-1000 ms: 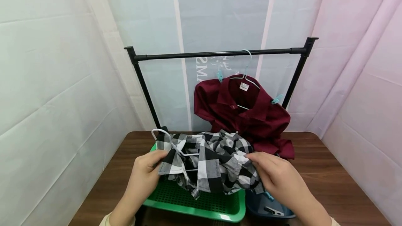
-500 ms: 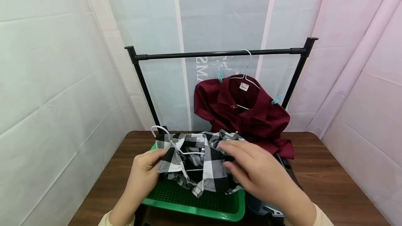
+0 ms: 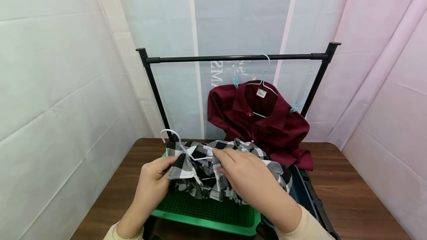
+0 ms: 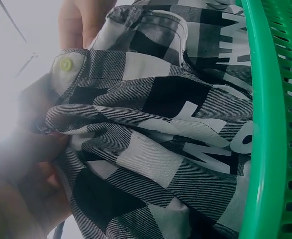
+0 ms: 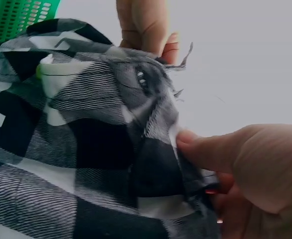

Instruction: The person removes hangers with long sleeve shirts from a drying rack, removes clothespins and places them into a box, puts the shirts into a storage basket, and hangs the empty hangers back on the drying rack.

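Observation:
A black, white and grey checked shirt (image 3: 200,192) lies bunched over a green basket (image 3: 213,224). A white hanger (image 3: 171,130) is in its neck, hook up at the left. My left hand (image 3: 152,180) pinches the collar's left side between thumb and fingers. On the other side of the neck opening, my right hand (image 3: 248,177) grips the shirt's edge. Its thumb (image 5: 211,149) presses on the cloth in the right wrist view. In the left wrist view a yellow-green button (image 4: 66,64) and white printed letters show on the shirt.
Behind stands a black clothes rack (image 3: 207,59). From its bar hangs a maroon shirt (image 3: 267,132) on a hanger, with a light blue clothespin (image 3: 295,107) on its shoulder. A dark blue bin (image 3: 300,188) sits right of the basket on the brown wooden table (image 3: 353,188).
My right hand has let go of the shirt's right side and moved left to grip the edge at the neck opening. The left hand keeps its hold on the collar.

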`<state>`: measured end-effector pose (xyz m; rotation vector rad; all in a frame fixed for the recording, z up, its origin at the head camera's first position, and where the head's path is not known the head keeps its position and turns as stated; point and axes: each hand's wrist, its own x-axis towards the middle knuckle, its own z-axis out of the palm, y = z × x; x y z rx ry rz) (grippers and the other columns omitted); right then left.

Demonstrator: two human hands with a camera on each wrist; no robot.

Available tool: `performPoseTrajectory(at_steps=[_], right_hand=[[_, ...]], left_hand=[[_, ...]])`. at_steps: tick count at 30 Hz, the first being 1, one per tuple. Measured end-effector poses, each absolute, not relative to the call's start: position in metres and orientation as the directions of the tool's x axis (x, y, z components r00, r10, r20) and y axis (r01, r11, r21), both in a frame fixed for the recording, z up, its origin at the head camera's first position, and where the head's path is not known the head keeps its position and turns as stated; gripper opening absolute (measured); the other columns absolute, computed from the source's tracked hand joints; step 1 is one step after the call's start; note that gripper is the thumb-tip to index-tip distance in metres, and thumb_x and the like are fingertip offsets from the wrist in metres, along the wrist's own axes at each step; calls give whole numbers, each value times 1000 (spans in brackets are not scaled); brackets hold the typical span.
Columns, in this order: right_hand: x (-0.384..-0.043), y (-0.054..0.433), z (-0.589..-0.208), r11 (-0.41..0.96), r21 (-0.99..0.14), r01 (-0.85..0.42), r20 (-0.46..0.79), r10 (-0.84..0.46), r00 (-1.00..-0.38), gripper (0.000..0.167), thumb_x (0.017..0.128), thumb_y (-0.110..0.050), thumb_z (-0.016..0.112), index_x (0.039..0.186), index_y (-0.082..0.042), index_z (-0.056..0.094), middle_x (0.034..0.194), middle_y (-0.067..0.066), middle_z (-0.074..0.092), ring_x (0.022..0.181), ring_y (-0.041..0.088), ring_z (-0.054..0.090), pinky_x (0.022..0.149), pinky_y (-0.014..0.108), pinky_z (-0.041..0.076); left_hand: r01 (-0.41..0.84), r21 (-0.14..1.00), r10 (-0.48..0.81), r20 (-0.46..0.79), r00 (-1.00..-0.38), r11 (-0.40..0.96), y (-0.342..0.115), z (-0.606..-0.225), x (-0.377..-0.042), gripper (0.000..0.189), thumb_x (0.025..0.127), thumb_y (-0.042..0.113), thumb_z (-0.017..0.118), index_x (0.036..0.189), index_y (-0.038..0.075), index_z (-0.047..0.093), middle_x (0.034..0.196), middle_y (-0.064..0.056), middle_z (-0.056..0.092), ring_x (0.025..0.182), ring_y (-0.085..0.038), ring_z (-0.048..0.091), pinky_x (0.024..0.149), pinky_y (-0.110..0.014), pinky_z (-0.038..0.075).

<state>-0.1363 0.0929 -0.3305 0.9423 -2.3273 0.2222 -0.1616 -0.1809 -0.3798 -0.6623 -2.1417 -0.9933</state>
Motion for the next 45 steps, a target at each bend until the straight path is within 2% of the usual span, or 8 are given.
performPoseTrajectory(at_steps=[6,12,16,23,33,38,42,45], right_hand=[[-147,90,-333,720,114,-684,654,-573,-495,30,93,-22,79,119,-11,71,100,-1,73,66,11,64,61,26,55],[-150,100,-331,719,108,-687,675,-560,-480,27,91,-21,81,115,-12,72,103,-2,75,69,9,68,62,26,57],[-151,109,-331,717,82,-692,693,-540,-478,26,90,-20,81,113,-12,72,99,-3,74,65,7,64,60,25,56],[-151,123,-335,725,76,-685,714,-519,-470,24,89,-18,80,111,-11,72,99,0,75,60,7,60,56,26,54],[-148,139,-339,723,75,-687,735,-506,-452,24,89,-19,79,111,-11,70,97,-2,75,59,6,61,54,26,53],[-148,146,-340,724,85,-684,739,-507,-445,22,103,-30,64,111,-11,70,98,-2,75,59,5,61,52,25,51],[-148,151,-340,728,90,-679,749,-499,-436,42,111,-42,42,110,-11,69,98,-2,75,57,5,60,51,26,51],[-147,154,-340,732,98,-674,755,-495,-429,50,111,-46,33,109,-12,69,97,-2,75,54,5,57,50,26,50]], left_hand=[[674,438,147,765,-627,595,-182,-377,-160,26,87,-3,77,101,19,81,97,8,77,86,-9,73,73,-15,54],[670,407,143,781,-608,621,-185,-374,-162,30,83,-7,78,102,16,80,100,3,78,89,-13,74,78,-13,53],[674,415,140,781,-608,611,-186,-372,-163,33,83,-11,76,101,16,80,98,3,78,88,-13,74,78,-12,52],[666,405,120,794,-596,626,-188,-369,-162,44,79,-19,71,97,20,80,96,9,77,85,-8,73,76,-13,53],[662,388,118,803,-585,641,-190,-371,-162,40,83,-15,73,98,21,79,96,9,76,85,-7,72,74,-15,53],[660,373,117,811,-574,653,-191,-372,-163,37,86,-14,71,99,20,79,97,8,76,84,-6,71,74,-15,53],[646,371,103,813,-573,667,-192,-373,-165,34,86,-13,70,99,17,79,96,5,77,84,-7,71,75,-13,52],[636,365,92,818,-568,680,-193,-374,-166,33,85,-13,69,98,15,79,95,3,77,83,-8,72,73,-14,52]])
